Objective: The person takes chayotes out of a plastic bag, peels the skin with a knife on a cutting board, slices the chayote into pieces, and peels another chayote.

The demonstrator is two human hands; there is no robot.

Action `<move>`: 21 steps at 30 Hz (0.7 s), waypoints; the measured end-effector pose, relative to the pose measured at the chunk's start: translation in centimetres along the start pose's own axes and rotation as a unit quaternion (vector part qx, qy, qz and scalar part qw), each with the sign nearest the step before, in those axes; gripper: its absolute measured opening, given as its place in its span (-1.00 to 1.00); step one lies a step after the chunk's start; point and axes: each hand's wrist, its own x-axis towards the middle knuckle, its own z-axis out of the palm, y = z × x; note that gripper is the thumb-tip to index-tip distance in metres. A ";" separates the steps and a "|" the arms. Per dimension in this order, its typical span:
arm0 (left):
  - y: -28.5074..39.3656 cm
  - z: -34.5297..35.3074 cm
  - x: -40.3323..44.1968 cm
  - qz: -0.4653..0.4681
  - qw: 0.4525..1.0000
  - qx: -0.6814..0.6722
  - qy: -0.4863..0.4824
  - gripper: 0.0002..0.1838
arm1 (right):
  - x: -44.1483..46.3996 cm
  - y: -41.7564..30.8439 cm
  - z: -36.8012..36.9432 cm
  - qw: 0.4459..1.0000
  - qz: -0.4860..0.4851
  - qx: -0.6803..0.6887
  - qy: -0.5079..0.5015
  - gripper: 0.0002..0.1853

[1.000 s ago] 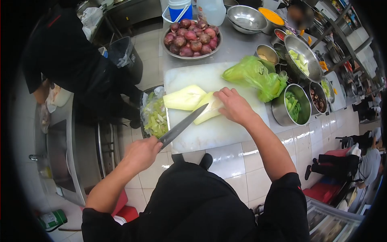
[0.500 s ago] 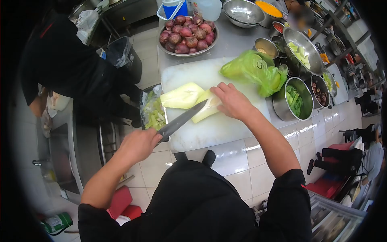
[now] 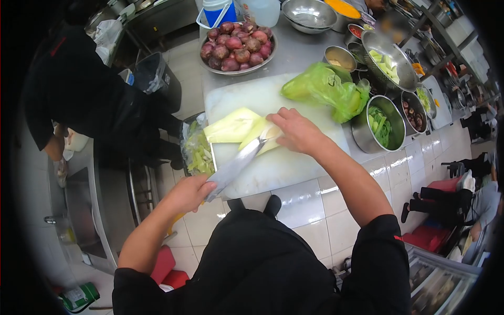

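My left hand [image 3: 188, 194] is wrapped round the handle of a large knife [image 3: 233, 170]. The blade points up and to the right, its flat side catching the light. Its tip touches the pale inside of a light green vegetable piece [image 3: 269, 137]. My right hand [image 3: 295, 128] holds that piece at its upper right end. Another pale green piece [image 3: 231, 127] lies beside it at the left of the white cutting board [image 3: 304, 170]. A green plastic bag [image 3: 328, 89] rests at the board's upper right.
A bowl of red onions [image 3: 236, 48] stands behind the board. Metal pots, one with leafy greens [image 3: 379, 126], line the right side. A bin of trimmings [image 3: 198, 152] is at the board's left edge. Another person in black [image 3: 89, 89] stands at the left.
The knife has rolled in my left hand, so its broad, bright side now shows, with the tip still at the vegetable. The view has shifted slightly.
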 end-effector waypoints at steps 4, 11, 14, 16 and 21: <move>-1.3 1.2 0.5 0.002 0.998 -0.062 -0.017 -0.55 | 0.0 -0.4 0.3 1.000 0.006 0.016 0.003 -0.30; -1.6 2.9 0.8 -0.004 0.987 -0.153 -0.048 -0.54 | 0.1 -0.6 -0.4 1.000 -0.007 0.000 -0.013 -0.20; -1.3 2.8 0.9 0.007 0.996 -0.082 -0.021 -0.54 | 0.0 -0.7 -0.7 0.999 0.014 -0.004 -0.038 -0.15; -1.2 3.2 0.9 0.013 0.997 -0.071 -0.003 -0.55 | -0.1 0.0 -0.3 0.999 0.026 0.021 -0.040 -0.16; -1.7 5.9 2.1 0.024 0.991 -0.131 -0.007 -0.55 | -0.5 0.3 -0.3 0.994 0.064 0.075 -0.041 -0.19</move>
